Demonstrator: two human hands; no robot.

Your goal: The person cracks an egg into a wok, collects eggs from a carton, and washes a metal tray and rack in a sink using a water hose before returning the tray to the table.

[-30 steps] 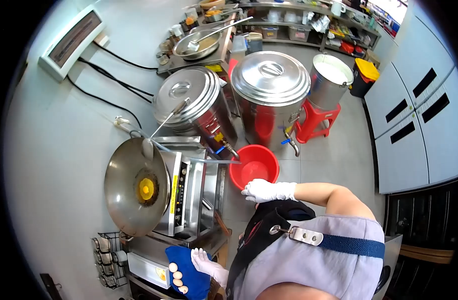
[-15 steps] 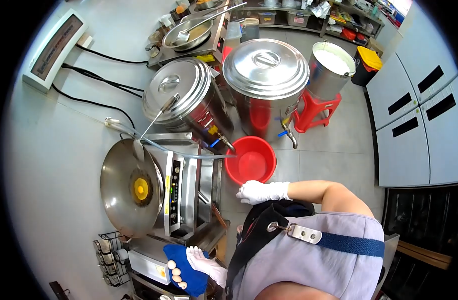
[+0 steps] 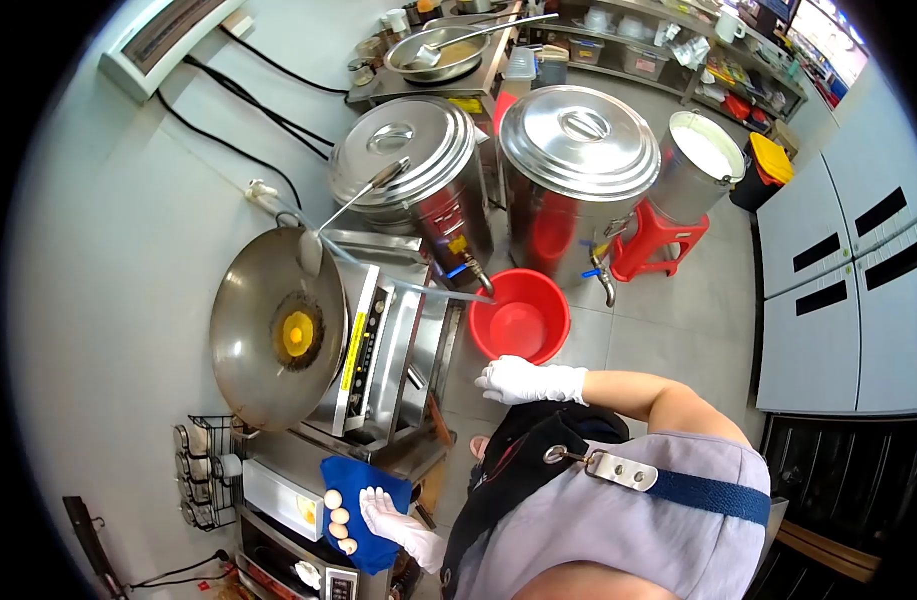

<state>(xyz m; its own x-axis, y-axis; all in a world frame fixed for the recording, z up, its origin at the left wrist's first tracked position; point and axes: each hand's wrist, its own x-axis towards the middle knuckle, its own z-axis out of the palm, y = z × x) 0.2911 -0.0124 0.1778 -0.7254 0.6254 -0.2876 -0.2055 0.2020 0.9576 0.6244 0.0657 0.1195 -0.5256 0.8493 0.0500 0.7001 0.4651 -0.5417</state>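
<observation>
In a white glove, my left hand (image 3: pixel 385 512) lies over the blue cloth (image 3: pixel 363 480) with its fingers stretched out, just right of several brown eggs (image 3: pixel 339 516), and grips nothing. My right hand (image 3: pixel 518 381), also gloved in white, is curled closed below the red basin (image 3: pixel 519 318), in front of the dark apron; no object shows in it. A cracked egg with a yellow yolk (image 3: pixel 297 334) lies in the wide wok (image 3: pixel 248 350). A long-handled ladle (image 3: pixel 311 252) rests on the wok's upper rim, its handle reaching over a lidded pot.
Two large lidded steel pots (image 3: pixel 578 140) with taps stand beyond the basin. A pail of white liquid (image 3: pixel 703 150) sits on a red stool (image 3: pixel 663 240). A white tray (image 3: pixel 275 497) lies left of the eggs, near a wire rack (image 3: pixel 206 470). White cabinets (image 3: pixel 808 330) line the right.
The whole view has shifted and turned slightly. My left hand is a little further over the blue cloth, nearer the eggs. My right hand stays curled near the basin.
</observation>
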